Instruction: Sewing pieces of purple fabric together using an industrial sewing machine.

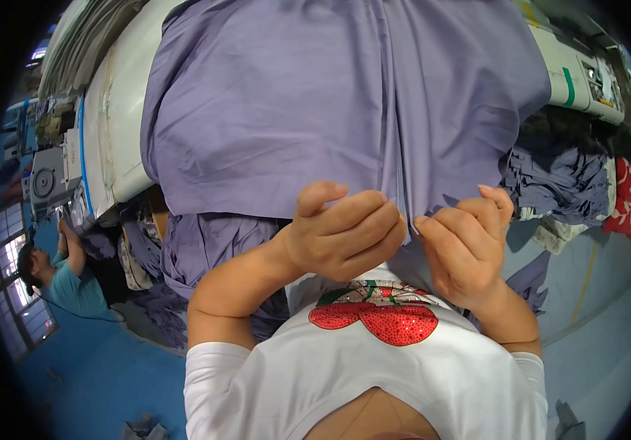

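A large lavender cloth (pixel 271 110) lies over the table, with folds and an open seam running down its middle to the near edge. At that near edge both hands are closed, close together, by the narrow end of the seam. My left hand (pixel 348 231) has curled fingers pointing right against the cloth edge; its grip is partly hidden behind its own fingers. Just right of the seam, my right hand (pixel 469 249) pinches the edge with its thumb and a finger, other fingers bent.
More lavender cloth (pixel 216 246) hangs bunched below the table's left side. On the right are a cloth pile (pixel 557 180) and a red cushion-like bundle (pixel 629 205). Another person (pixel 73 279) works at far left. The pale tabletop (pixel 128 110) shows beside the cloth.
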Demonstrator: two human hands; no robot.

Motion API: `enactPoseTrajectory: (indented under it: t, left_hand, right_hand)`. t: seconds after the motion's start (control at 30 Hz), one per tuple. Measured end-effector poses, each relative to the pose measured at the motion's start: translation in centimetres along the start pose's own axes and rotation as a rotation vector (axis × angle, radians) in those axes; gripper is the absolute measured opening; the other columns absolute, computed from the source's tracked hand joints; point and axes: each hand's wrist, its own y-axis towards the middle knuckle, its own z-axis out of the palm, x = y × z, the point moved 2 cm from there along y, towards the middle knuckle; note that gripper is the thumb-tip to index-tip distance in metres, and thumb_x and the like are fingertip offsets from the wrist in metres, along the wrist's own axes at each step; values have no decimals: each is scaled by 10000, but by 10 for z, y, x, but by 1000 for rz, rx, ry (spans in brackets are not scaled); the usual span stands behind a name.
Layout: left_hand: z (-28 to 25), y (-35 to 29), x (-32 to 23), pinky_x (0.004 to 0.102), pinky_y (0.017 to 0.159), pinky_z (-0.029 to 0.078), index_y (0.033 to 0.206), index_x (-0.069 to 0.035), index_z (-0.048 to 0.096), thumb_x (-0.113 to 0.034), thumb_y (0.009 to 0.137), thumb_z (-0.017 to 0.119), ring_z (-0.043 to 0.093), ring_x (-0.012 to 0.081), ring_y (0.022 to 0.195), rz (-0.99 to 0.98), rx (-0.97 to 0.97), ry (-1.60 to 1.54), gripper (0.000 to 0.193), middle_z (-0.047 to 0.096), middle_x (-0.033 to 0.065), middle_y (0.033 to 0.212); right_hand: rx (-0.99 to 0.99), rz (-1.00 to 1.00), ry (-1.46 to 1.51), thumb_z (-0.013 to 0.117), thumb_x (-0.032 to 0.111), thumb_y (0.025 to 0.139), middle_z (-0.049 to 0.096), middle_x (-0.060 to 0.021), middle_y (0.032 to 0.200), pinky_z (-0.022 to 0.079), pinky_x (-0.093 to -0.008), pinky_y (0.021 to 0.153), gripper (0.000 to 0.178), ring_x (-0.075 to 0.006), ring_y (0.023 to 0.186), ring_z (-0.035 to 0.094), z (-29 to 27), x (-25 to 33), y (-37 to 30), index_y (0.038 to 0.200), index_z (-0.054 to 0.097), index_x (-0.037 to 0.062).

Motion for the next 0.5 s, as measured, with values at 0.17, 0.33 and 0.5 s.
enactPoseTrajectory:
  t: [0.17, 0.33, 0.5]
  left_hand:
    - [-3, -2, 3, 393, 1008, 288, 836, -177, 696, -131, 750, 670, 620, 128, 902, 52, 35, -10, 101, 669, -55, 923]
    - [-4, 0, 5, 400, 1025, 273, 822, -173, 678, -136, 781, 657, 643, 133, 971, 77, 69, -41, 58, 694, -45, 948]
    - [-1, 2, 8, 405, 1041, 258, 769, -159, 615, -117, 798, 651, 660, 153, 993, 115, 100, -88, 62, 713, -21, 948]
  right_hand:
    - [15, -11, 5, 639, 134, 612, 599, -17, 770, 328, -444, 944, 256, -178, 702, 529, 2, 1, 0, 837, 682, 20]
    - [18, -10, 6, 635, 138, 615, 599, -22, 781, 327, -446, 948, 251, -179, 702, 531, 4, 2, 0, 830, 677, 15]
    - [27, -16, 7, 635, 135, 620, 598, -24, 788, 325, -452, 958, 234, -179, 704, 532, 4, 1, 1, 818, 672, 17]
